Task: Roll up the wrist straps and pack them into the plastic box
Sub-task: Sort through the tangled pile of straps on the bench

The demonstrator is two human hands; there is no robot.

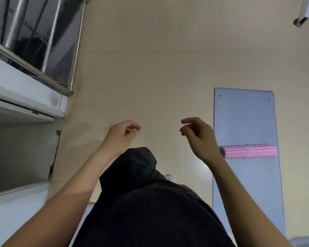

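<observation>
Dark clothing (141,202) fills the foreground. Left hand (120,135) and right hand (199,135) hover loosely curled, holding nothing. Pink strip (249,151), possibly a strap, lies across grey plate (244,118) beside the right wrist; box unseen. Pinch one end and roll tightly.

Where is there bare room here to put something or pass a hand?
Widest: the beige surface beyond both hands, between the window frame at left and the metal plate at right. The gap between left hand and right hand is open too. Dark clothing crowds the lower middle.
</observation>
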